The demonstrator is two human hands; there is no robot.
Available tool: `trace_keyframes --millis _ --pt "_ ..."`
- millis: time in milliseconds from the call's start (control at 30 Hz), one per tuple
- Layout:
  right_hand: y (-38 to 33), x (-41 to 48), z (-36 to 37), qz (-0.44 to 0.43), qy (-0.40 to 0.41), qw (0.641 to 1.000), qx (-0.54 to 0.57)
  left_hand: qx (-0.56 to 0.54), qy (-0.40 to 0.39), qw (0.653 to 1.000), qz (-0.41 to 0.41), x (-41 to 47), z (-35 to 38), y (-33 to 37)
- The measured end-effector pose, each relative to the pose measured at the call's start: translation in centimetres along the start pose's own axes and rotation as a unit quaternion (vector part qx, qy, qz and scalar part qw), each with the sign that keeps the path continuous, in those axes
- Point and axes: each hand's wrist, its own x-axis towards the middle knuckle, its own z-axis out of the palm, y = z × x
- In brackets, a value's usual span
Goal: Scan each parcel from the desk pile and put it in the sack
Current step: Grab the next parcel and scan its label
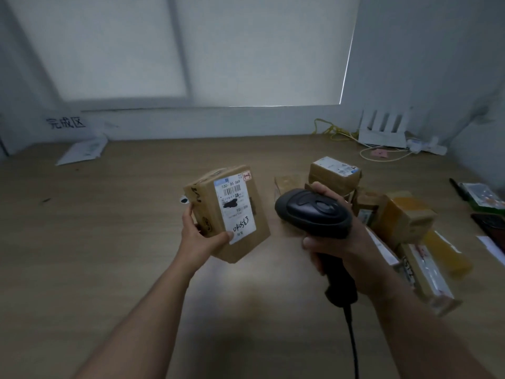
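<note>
Left hand (pixel 200 233) grips a parcel (pixel 228 212) above the table (pixel 123 228), label up; my right hand (pixel 341 236) is closed around the scanner (pixel 314 212) just right of it. Scanning step: next I aim at the barcode. Sack unseen.

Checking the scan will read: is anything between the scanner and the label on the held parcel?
Nothing visible is. The left hand holds the parcel with its label facing up and mostly uncovered, only a thumb tip at its lower edge. The scanner in the right hand sits beside it, open air between.
</note>
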Motion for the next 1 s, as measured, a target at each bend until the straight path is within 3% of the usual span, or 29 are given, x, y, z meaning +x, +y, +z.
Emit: trace_keyframes --millis 267,1000 --pt "-1.4 -1.1 0.2 -0.008 -0.03 0.999 0.008 0.003 0.046 0.999 0.014 -0.6 -0.6 0.2" --pt "-1.5 -1.7 -1.8 0.008 -0.036 0.999 0.015 0.046 0.064 0.997 -0.002 -1.0 0.7 1.5"
